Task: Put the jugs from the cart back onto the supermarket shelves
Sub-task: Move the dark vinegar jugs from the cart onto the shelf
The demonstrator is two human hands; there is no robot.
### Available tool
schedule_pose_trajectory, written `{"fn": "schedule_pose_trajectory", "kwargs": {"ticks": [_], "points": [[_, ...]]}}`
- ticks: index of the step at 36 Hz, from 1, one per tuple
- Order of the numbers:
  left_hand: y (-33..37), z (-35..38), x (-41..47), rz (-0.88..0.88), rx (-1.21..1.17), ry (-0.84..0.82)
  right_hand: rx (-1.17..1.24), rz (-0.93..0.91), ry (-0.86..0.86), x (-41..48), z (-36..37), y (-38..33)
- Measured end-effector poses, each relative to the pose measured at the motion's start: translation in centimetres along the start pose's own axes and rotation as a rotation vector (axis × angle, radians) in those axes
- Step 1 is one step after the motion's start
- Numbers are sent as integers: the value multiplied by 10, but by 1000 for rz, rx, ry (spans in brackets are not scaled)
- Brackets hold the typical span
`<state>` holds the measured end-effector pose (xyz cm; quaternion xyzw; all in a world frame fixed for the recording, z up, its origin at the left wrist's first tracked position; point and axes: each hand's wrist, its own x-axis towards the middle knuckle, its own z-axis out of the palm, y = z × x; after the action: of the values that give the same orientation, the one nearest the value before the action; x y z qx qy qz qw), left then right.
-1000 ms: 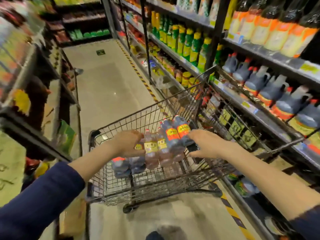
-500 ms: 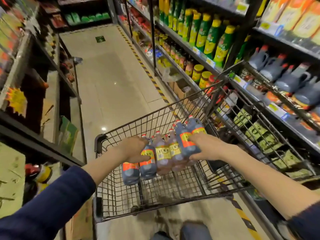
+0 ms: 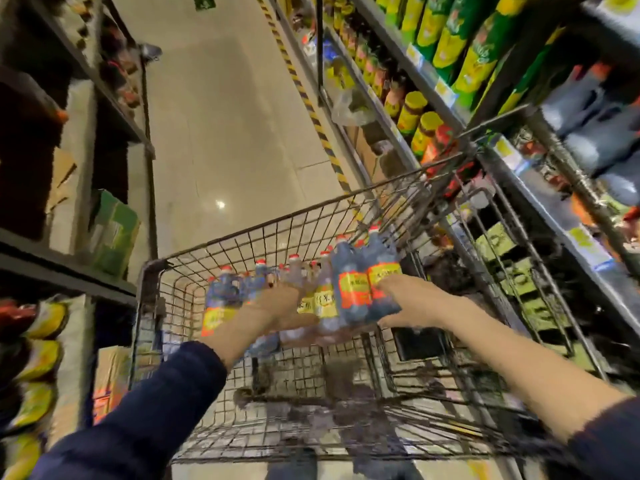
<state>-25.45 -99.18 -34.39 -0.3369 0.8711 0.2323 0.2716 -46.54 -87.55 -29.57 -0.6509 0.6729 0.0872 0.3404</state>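
Head view: a shrink-wrapped pack of bottles (image 3: 349, 289) sits at the centre of the frame, held above the basket of the cart (image 3: 277, 237), tilted so its 3 o'clock end is higher. The bottles are slim, dark and glossy, with small red caps and orange or yellow paper labels; the clear film around them looks crinkled.

The left hand (image 3: 280, 306) is at the pack's 9 o'clock end. Its fingers lie over the film with the thumb below, clamped on the pack, though blur softens the outline. The right hand (image 3: 412, 303) takes the 3 o'clock end, with the thumb on top against a label and the fingers curled underneath, also clamped on the pack.

The cart is a grid of thin, dark metal wire with a rounded corner at 9 o'clock. Its 3 o'clock side stands just beside the shelves (image 3: 561, 216), which are flat grey metal boards on dark posts.

Bulky, matte grey jugs (image 3: 595, 133) stand on those shelves at 2 o'clock. Tall green and yellow bottles (image 3: 474, 57) are at 1 o'clock, and yellow-lidded jars (image 3: 412, 109) are nearer 12. The floor (image 3: 225, 116) is smooth, pale tile, edged by black-and-yellow striped tape (image 3: 311, 109).
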Motion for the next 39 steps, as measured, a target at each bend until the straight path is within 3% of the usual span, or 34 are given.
{"fn": "schedule_pose_trajectory", "kwargs": {"ticks": [12,18,28,33,39], "points": [[53,42,74,-232,-565,-24,248,18,-9,45,3,74],[75,51,102,-326,-904,46,366,107,-31,63,27,98],[90,74,135,-636,-1142,211,407,165,-11,74,43,112],[85,87,139,-676,-1213,222,441,235,-1,74,46,113],[76,78,136,-668,-1512,128,527,359,85,87,63,115]]}}
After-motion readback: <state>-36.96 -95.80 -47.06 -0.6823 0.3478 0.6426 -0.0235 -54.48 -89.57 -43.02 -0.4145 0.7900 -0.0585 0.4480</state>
